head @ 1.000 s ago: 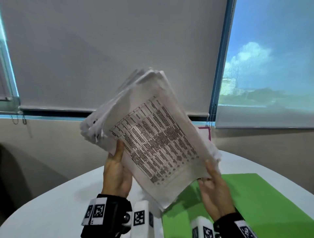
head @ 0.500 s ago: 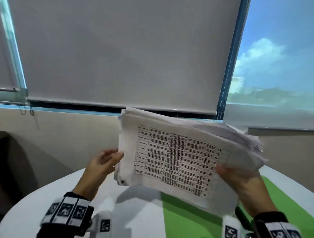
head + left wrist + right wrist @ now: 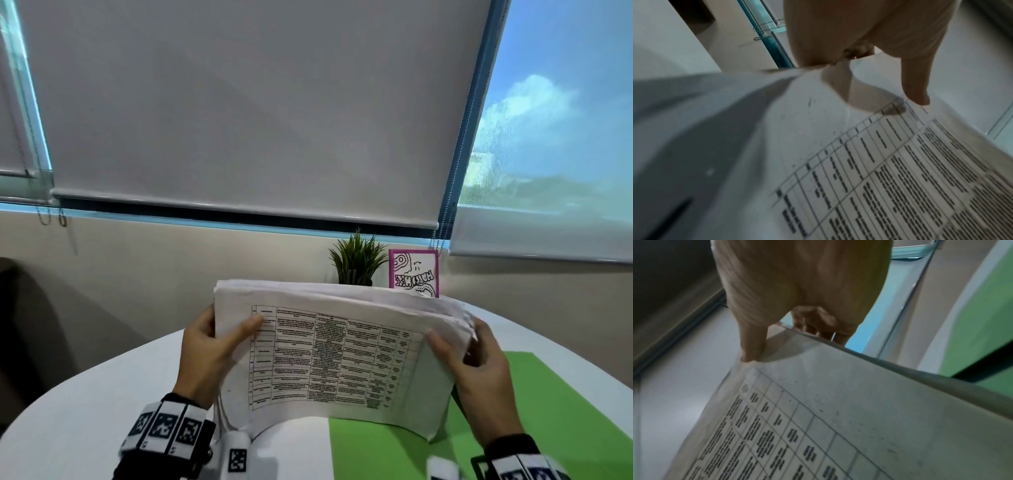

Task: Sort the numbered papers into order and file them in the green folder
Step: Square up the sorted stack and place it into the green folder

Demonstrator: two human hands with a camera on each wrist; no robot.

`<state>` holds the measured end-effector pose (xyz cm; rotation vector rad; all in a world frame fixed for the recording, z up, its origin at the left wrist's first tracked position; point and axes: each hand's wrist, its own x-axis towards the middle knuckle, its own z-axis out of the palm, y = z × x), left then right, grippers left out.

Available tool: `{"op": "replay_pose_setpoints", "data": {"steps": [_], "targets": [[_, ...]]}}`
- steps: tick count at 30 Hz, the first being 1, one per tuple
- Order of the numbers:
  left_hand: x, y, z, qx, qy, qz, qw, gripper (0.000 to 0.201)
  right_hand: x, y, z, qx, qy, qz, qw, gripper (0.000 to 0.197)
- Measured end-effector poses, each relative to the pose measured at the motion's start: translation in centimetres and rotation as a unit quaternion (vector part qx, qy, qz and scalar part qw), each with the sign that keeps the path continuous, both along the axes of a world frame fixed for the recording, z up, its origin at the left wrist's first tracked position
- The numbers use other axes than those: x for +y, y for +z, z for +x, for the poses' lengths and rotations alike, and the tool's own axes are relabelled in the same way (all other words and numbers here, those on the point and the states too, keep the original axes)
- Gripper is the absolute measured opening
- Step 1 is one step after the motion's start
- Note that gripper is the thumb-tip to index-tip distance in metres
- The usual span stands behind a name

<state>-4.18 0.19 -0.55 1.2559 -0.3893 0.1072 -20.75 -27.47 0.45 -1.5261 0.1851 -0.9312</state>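
Gripped at both short ends, the stack of papers (image 3: pixel 342 356) is held by the left hand (image 3: pixel 209 356) and right hand (image 3: pixel 479 370), thumbs pressed on the printed top sheet, fingers curled behind. Since a second ago the stack has been turned from a steep tilt to landscape and lowered; its bottom edge now stands between the grips on the green folder (image 3: pixel 548 411), judged as squaring before filing. Both wrists are raised, palms facing inward.
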Motion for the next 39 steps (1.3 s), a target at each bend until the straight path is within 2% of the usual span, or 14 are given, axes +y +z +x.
{"op": "replay_pose_setpoints", "data": {"steps": [3,7,10,14,17,19,21,24,26,30,33,36,38,39], "targets": [[-0.2,0.3,-0.1,-0.005,-0.036,-0.006,0.999,0.031,1.0,1.4,0.2,-0.030,-0.041,-0.057,0.997,0.041],[-0.5,0.8,0.1,-0.038,-0.034,-0.003,0.999,0.029,2.2,2.2,0.8,-0.024,-0.111,-0.188,0.976,0.061],[-0.4,0.8,0.6,-0.039,-0.063,0.007,0.997,0.045,1.9,3.7,1.1,0.073,-0.200,-0.388,0.897,0.076],[0.0,0.0,1.2,-0.007,-0.085,0.040,0.996,0.068,3.0,6.8,2.3,0.189,-0.261,-0.586,0.743,0.096],[0.3,-0.2,1.0,0.007,-0.090,0.026,0.996,0.082,4.2,8.4,3.5,0.252,-0.201,-0.663,0.676,0.110],[0.7,-0.3,1.1,0.014,-0.090,0.025,0.996,0.089,4.1,8.4,4.1,0.343,-0.129,-0.670,0.646,0.109],[0.8,-0.7,1.5,0.018,-0.099,0.027,0.995,0.082,3.3,8.6,4.2,0.399,-0.085,-0.654,0.637,0.094],[0.6,-0.8,1.6,0.027,-0.114,0.026,0.993,0.060,2.7,9.2,4.3,0.360,-0.071,-0.650,0.666,0.089],[0.5,-0.8,1.5,0.030,-0.119,0.014,0.992,0.049,2.7,9.5,4.4,0.369,-0.034,-0.644,0.669,0.083],[0.3,-1.1,1.2,0.026,-0.129,0.035,0.991,0.035,2.5,9.3,4.6,0.398,0.022,-0.645,0.652,0.028],[0.2,-0.3,0.4,0.015,-0.113,0.062,0.992,0.023,2.8,10.4,4.6,0.366,0.032,-0.657,0.658,0.019],[0.6,1.1,0.8,0.001,-0.099,-0.001,0.995,0.038,3.3,12.6,4.1,0.318,-0.012,-0.669,0.671,0.016],[0.7,1.3,1.6,0.007,-0.104,-0.028,0.994,0.065,3.4,13.4,4.2,0.297,-0.032,-0.671,0.678,0.033],[0.6,1.1,1.9,0.021,-0.104,-0.021,0.994,0.069,3.5,13.4,4.5,0.302,-0.027,-0.669,0.678,0.042]]}}
